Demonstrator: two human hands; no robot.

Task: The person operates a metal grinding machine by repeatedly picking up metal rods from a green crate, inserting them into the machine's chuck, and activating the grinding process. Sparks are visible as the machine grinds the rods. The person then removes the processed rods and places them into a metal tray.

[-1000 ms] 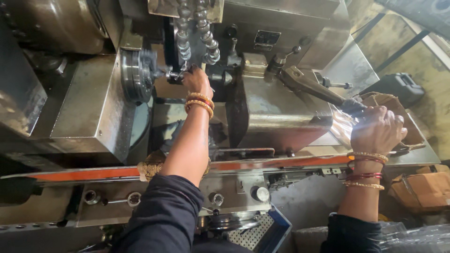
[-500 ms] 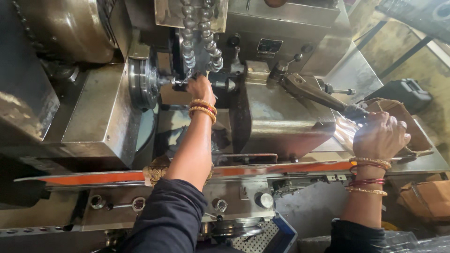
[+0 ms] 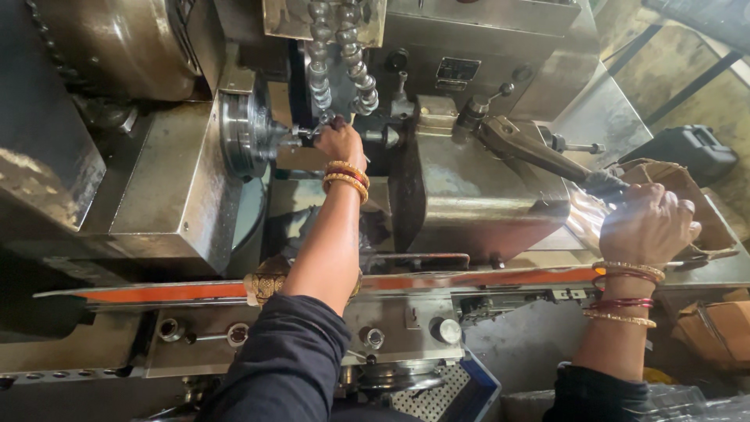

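Since a second ago both hands have shifted little: the left hand (image 3: pixel 339 142) has stayed reaching into the machine, while the right hand (image 3: pixel 645 224) has kept its hold on the lever and the whole view has drawn a touch closer. Nearest the person, dark sleeves cover both upper arms, and a blue perforated tray (image 3: pixel 445 391) sits low by the machine's base. Just above it runs an orange rail (image 3: pixel 469 279) across the front, with a knob (image 3: pixel 448 330) on the panel beneath. Further in, the right hand, bangles at the wrist, has its fingers curled shut around the dark end of the lever (image 3: pixel 539 152), which slants up and left toward the grey housing (image 3: pixel 469 203). A cardboard box (image 3: pixel 672 176) lies just behind that hand. Farthest in, the left hand, also bangled, has its fingertips pinched narrowly on a small metal part (image 3: pixel 316 133) right at the chuck (image 3: pixel 246 133), under a chute of stacked metal pieces (image 3: pixel 340 55); how firmly it grips cannot be told.
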